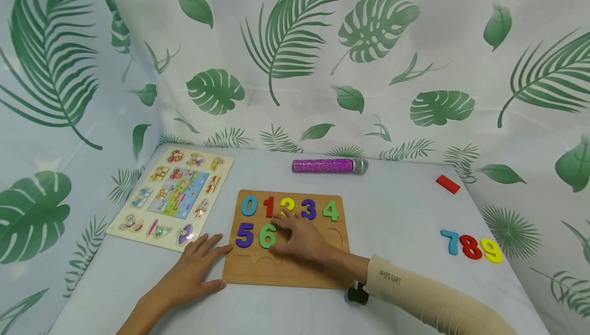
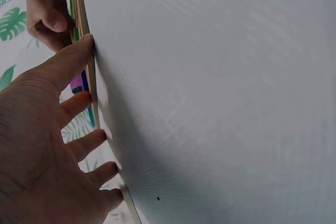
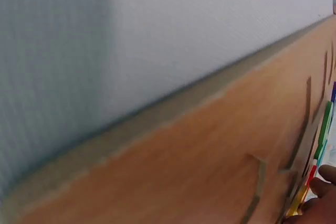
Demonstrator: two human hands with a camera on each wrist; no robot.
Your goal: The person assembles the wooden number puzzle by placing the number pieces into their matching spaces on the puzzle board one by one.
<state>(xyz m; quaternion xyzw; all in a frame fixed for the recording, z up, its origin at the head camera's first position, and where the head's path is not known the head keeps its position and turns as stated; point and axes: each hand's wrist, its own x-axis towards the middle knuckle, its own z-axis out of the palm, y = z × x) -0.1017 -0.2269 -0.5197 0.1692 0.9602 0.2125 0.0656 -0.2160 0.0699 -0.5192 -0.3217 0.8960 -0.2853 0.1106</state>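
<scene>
A wooden number board lies flat on the table. Its top row carries the numbers 0, 1, 2, 3 and 4. Below them sit a purple 5 and a green 6. My right hand reaches over the board, thumb and fingers spread beside the 6 and partly covering the 2. Palm down and fingers spread, my left hand rests at the board's left edge; in the left wrist view its fingertips lie near that edge.
Loose numbers 7, 8 and 9 lie at the right, with a red piece farther back. A purple microphone is behind the board. To the left lies a picture puzzle. A small black object sits beside the right forearm.
</scene>
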